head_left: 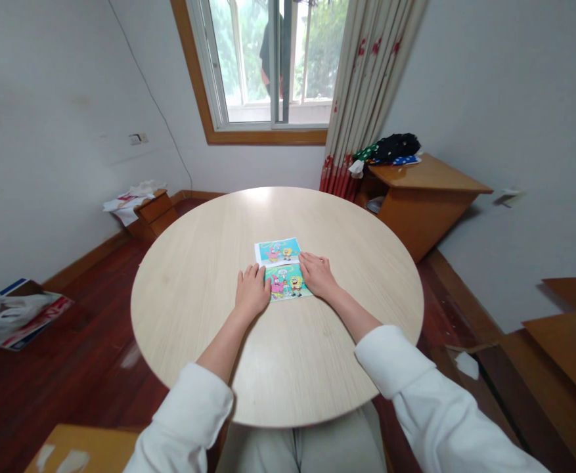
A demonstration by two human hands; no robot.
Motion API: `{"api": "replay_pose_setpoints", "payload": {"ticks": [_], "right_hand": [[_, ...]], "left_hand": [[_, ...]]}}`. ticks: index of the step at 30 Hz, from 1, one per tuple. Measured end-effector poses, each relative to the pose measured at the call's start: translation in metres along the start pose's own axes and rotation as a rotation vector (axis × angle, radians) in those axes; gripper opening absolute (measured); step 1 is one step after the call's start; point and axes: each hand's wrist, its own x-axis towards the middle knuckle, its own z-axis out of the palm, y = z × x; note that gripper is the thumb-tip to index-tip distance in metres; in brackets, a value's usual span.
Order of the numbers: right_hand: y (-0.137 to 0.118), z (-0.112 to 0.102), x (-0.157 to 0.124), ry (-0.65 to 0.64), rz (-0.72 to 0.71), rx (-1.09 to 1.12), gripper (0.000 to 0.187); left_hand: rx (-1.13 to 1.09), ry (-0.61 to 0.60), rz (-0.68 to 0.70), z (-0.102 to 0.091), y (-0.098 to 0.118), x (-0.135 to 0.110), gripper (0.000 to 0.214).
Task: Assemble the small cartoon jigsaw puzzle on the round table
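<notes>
Two colourful cartoon pictures lie on the round table, one above the other. The upper picture has a white margin and shows cartoon figures on turquoise. The lower picture shows similar figures, a pink starfish and a yellow sponge, at a larger size. My left hand rests flat at the lower picture's left edge, fingers stretched out. My right hand lies across its upper right corner, fingers extended toward the upper picture's lower right corner. Both hands look open; parts of the lower picture's side edges are hidden under them.
The round pale wooden table stands before a window. A wooden cabinet with cloths on top is at the right rear. Papers lie on a small stand at left; a plastic bag is on the floor.
</notes>
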Motion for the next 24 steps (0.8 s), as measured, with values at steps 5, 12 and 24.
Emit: {"api": "replay_pose_setpoints", "payload": {"ticks": [5, 12, 24], "right_hand": [[-0.003, -0.007, -0.003, 0.058, 0.063, 0.054, 0.041], [0.0, -0.012, -0.007, 0.076, 0.152, 0.153, 0.041], [0.002, -0.011, -0.011, 0.03, 0.15, 0.072, 0.047]], "left_hand": [[-0.013, 0.021, 0.008, 0.003, -0.002, 0.0, 0.048], [-0.032, 0.032, 0.011, 0.005, -0.004, 0.001, 0.047], [-0.113, 0.066, -0.001, 0.005, -0.007, 0.003, 0.047]]}}
